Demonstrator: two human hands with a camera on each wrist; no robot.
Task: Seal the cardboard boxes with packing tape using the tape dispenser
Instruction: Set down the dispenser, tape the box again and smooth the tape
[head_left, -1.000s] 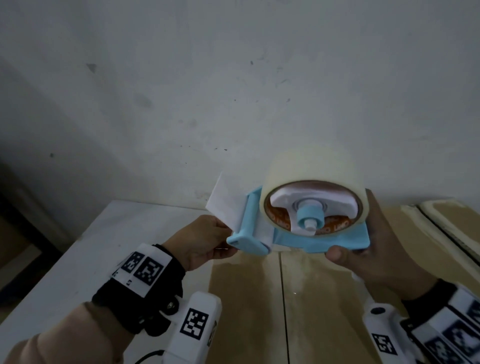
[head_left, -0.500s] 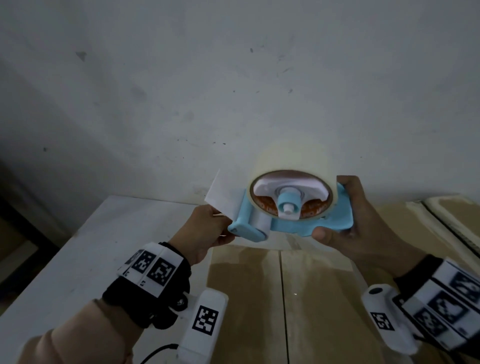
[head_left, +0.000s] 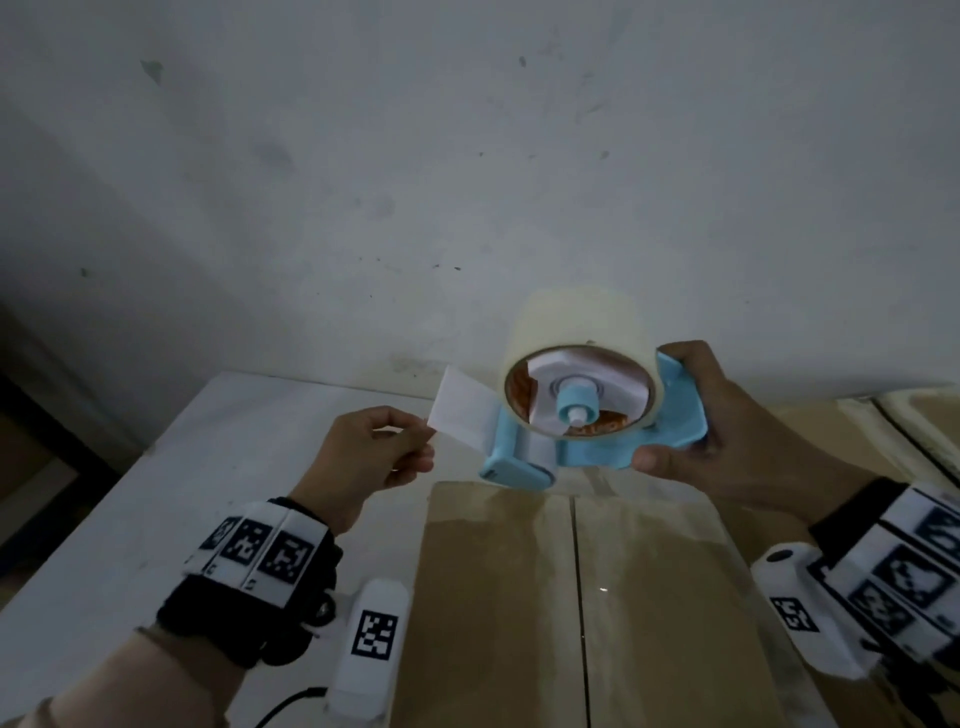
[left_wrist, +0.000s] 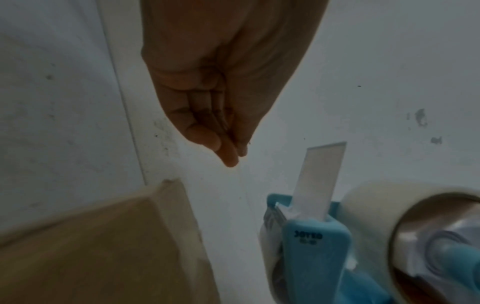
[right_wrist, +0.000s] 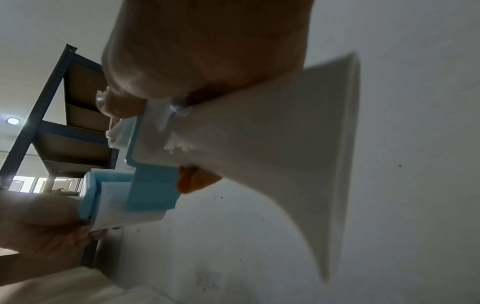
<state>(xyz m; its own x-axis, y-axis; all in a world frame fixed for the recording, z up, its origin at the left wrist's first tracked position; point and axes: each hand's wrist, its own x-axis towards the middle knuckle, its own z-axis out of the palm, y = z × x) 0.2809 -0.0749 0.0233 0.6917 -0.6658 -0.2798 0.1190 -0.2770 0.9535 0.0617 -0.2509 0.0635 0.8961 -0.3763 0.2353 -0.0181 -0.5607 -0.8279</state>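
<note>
The blue tape dispenser (head_left: 592, 431), gripped at its rear by the right hand (head_left: 727, 441), is held above the far end of the cardboard box (head_left: 571, 597), while the left hand (head_left: 363, 457) pinches a thin strand of tape, apart from the loose tape end (head_left: 460, 410).

Tape dispenser (head_left: 582, 441): light blue plastic frame with a white hub, held in the air above the far end of the box, roll face turned towards the head camera, cutter end pointing left.

Roll of tape (head_left: 576, 332): wide, pale translucent, brown printed core, mounted on the dispenser's hub.

Loose tape end (head_left: 460, 402): short flat strip sticking out from the cutter end, up and to the left.

Cardboard box (head_left: 571, 597): brown, lying on a white surface, top flaps closed and meeting at a centre seam that runs away from the viewer; surface shiny in patches.
</note>
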